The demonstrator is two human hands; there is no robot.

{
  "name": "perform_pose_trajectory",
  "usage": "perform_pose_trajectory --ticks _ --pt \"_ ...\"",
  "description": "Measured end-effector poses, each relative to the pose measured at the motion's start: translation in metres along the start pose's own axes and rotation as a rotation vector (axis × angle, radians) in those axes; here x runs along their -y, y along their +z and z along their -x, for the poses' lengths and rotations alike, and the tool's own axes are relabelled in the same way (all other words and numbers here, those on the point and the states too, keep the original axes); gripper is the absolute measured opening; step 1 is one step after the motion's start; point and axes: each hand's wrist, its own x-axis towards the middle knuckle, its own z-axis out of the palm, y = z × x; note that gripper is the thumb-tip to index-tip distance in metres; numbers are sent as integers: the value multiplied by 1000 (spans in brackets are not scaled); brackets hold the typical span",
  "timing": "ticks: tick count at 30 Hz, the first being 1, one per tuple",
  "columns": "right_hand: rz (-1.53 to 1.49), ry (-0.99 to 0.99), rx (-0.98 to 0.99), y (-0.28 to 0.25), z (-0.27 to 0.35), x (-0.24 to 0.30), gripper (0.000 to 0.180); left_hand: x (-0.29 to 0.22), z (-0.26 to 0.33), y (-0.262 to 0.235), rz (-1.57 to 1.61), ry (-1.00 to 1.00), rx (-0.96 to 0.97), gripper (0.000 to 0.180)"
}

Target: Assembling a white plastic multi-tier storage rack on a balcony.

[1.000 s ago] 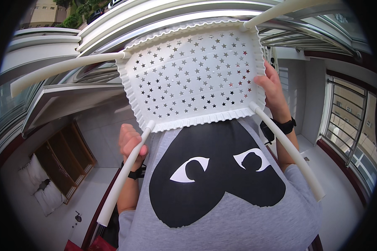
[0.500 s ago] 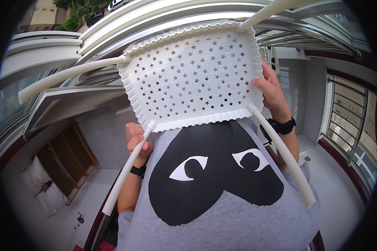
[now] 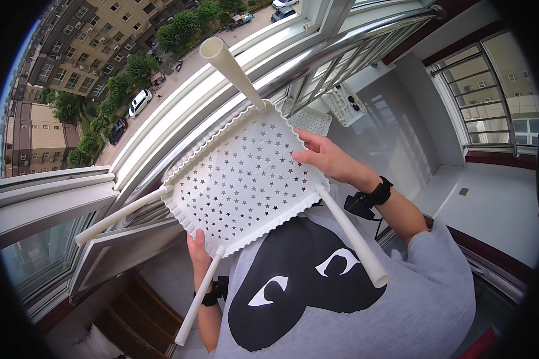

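A white plastic rack shelf (image 3: 238, 190) with star-shaped holes and a wavy rim is held up in front of my chest. Cream tube legs stand out from its corners, such as the far leg (image 3: 230, 70) and the near right leg (image 3: 354, 239). My right hand (image 3: 328, 157) grips the right rim, thumb on the inner face and fingers partly hidden behind. At the near left corner, my left hand (image 3: 199, 250) holds the rim with its thumb up, close beside the near left leg (image 3: 200, 298); its other fingers are mostly hidden.
A window frame (image 3: 179, 119) and shiny metal railing (image 3: 377, 33) run along the far side, with buildings and cars outside. Beyond my right hand lie another perforated white shelf (image 3: 310, 122) and a white tray (image 3: 343, 106) with small dark items. Lower left stands a brown wooden unit (image 3: 139, 311).
The view has turned. The shelf has tilted, its right side rising, and sits farther left and lower in view. My left hand's thumb now shows on the rim instead of curled fingers near the leg.
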Motion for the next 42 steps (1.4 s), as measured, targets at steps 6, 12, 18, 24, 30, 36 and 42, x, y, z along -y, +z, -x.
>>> perform_pose_trajectory --ticks 6,12,18,24,30,36,42 --pt "349 25 -143 21 7 -39 61 -7 -23 -25 -133 -163 -15 47" --pt "-21 218 -89 4 5 -82 54 28 -23 -89 -220 -258 -100 44" --pt "8 411 -583 -127 -16 -205 37 12 24 -91 -241 -242 -199 48" --pt "271 545 -908 -241 -74 -357 39 43 102 -96 -315 -441 -669 49" --pt "402 599 -927 -228 -154 -380 56 79 170 -81 -467 -637 -886 49" --pt "-334 628 -1145 -243 -171 -425 55 102 196 -72 -541 -719 -919 49" --pt "-422 598 -809 -176 -131 -391 42 142 257 -87 -526 -721 -978 49"
